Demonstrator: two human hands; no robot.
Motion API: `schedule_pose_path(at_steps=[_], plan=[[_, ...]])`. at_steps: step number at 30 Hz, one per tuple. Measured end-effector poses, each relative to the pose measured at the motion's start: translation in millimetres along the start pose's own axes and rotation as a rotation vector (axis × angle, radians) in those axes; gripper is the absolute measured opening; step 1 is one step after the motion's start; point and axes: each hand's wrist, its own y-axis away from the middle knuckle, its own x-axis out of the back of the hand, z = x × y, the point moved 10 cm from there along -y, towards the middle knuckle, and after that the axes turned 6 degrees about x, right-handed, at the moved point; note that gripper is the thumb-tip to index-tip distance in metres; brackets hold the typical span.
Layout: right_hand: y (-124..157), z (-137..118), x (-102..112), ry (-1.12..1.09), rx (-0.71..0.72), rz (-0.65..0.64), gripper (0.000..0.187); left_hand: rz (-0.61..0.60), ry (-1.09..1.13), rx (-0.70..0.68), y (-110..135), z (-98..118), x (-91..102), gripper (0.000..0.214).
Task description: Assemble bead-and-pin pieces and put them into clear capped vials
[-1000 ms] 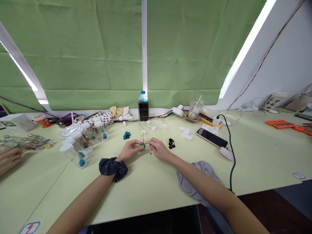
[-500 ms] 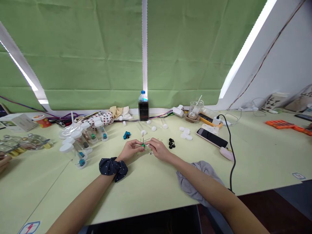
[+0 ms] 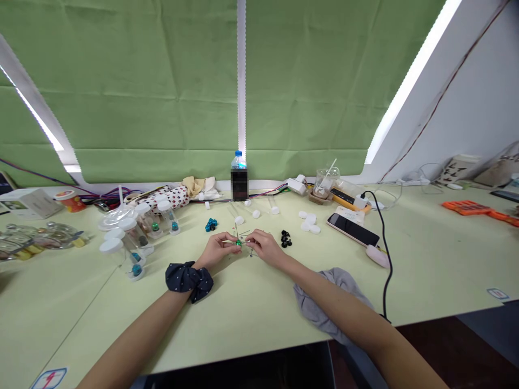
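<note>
My left hand (image 3: 221, 249) pinches a small shiny green ball (image 3: 238, 243) between thumb and fingertips. A thin dark rod (image 3: 236, 229) sticks up from the ball. Just to the right, my right hand (image 3: 263, 246) has its thumb and fingers pressed together close to the ball; what they hold is too small to make out. Several thin metal pieces (image 3: 251, 253) lie around the fingertips. Left of the hands sits a cluster of blue balls (image 3: 211, 224), and on the right are several small black pieces (image 3: 286, 238).
Clear tubes with white caps (image 3: 111, 247) stand at the left, some holding blue or green balls. White round caps (image 3: 310, 221), a phone (image 3: 352, 229) and a black cable (image 3: 387, 259) lie to the right. A bottle (image 3: 239, 161) stands behind; grey cloth (image 3: 312, 302) lies under my right arm.
The rod on the green ball leans slightly more to the left. My right fingertips have shifted a little beside the ball. Part of another person's hand at the far left has left the view.
</note>
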Motion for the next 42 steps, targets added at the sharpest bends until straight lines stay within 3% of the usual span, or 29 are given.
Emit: schedule_pose_path(at_steps=[12, 36, 42], plan=[[3, 1, 4, 0.097, -0.092, 0.021, 0.011, 0.01, -0.021, -0.044, 2, 2, -5.8, 0.027], [0, -7, 4, 0.2, -0.036, 0.029, 0.018, -0.012, -0.018, -0.035, 4, 8, -14.6, 0.026], [3, 4, -5, 0.246, -0.109, -0.064, 0.019, -0.018, -0.041, -0.042, 5, 9, -15.4, 0.025]])
